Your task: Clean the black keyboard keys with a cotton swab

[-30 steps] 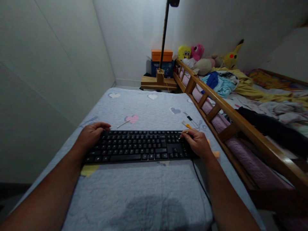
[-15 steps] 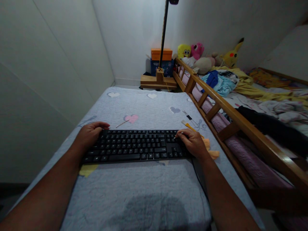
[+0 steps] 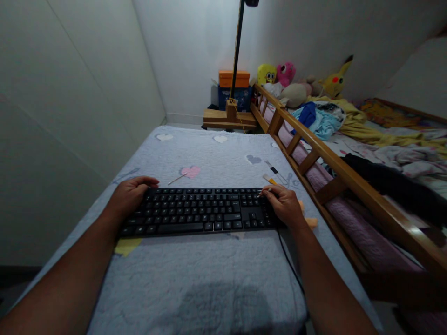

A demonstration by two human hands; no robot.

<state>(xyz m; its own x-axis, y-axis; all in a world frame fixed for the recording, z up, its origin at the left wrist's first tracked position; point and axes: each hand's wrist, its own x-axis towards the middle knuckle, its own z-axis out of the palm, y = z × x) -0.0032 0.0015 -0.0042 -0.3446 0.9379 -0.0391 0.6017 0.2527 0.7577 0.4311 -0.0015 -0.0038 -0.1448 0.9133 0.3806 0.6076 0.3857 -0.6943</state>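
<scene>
The black keyboard (image 3: 195, 214) lay lengthwise across the pale heart-patterned cloth (image 3: 209, 270), the near edge of its frame toward the person; the left hand (image 3: 131, 197) rested at the keyboard's left end, fingers bent over its far-left corner, though whether they were clamped on it I could not tell; the right hand (image 3: 283, 204) was over the keyboard's right end, its thumb and fingertips pinched together on a thin white-tipped stick (image 3: 260, 195), the tip at the upper keys there; a cotton swab (image 3: 177, 178) lay just beyond the keyboard's far edge, left of its middle, one end on a pink heart; a small brush (image 3: 268, 178) with a yellow handle lay beyond the keyboard's right end, and metal tweezers (image 3: 274, 170) with a black band farther beyond; orange pieces (image 3: 310, 222) showed to the right of the keyboard, partly hidden by the right hand; a black cable (image 3: 289, 263) ran from near the keyboard's right end toward the person; a wooden rail (image 3: 316, 144) stood to the keyboard's right.
</scene>
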